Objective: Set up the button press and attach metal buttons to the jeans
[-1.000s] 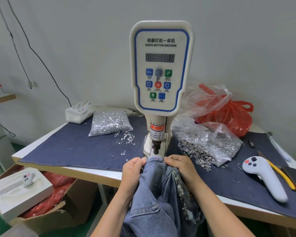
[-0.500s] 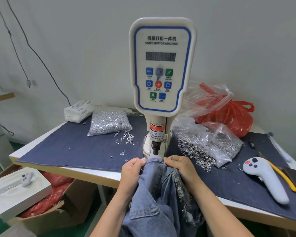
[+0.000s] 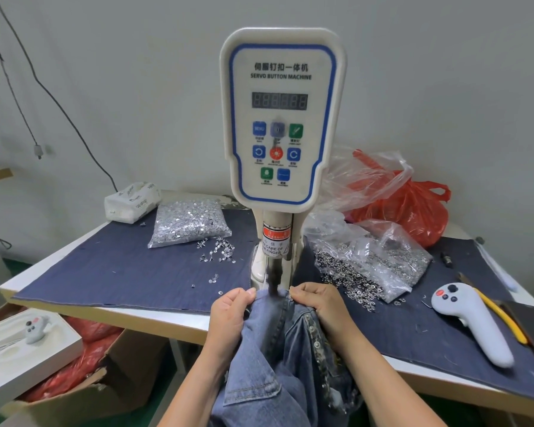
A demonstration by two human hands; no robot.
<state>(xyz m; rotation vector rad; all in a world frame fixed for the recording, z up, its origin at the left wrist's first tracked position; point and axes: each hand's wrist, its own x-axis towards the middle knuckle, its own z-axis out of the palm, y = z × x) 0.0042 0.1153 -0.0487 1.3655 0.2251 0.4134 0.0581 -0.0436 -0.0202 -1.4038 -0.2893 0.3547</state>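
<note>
Both forearms reach up from the lower edge of view, bare, converging toward the base of the button press [image 3: 282, 118]. Left hand [image 3: 230, 315] sits just left of the press's lower end, back of hand outward, fingers curled, thumb on top pinching a fold of the jeans [image 3: 278, 359]. Right hand [image 3: 321, 306] sits just right of it, knuckles up, fingers curled and gripping the same edge. Hands near each other, level, not touching. Wrists straight.
</note>
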